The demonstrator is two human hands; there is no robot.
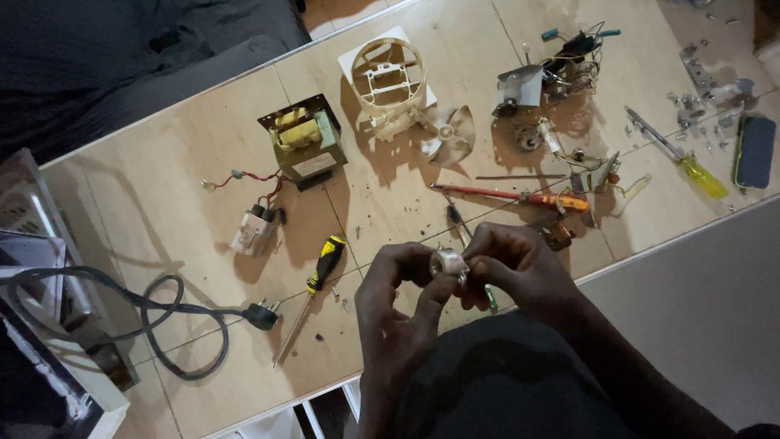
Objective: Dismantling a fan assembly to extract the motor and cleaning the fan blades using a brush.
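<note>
Both hands meet just above the near edge of the worktop. The left hand and right hand have their fingers closed around a small round metal part, perhaps a little motor, though the dim view leaves that unsure. Much is already taken apart: a transformer, a capacitor, a white fan housing and a fan blade lie separate, with loose screws at the far right. A black-and-yellow screwdriver rests near the left hand. The small part itself looks still unopened.
</note>
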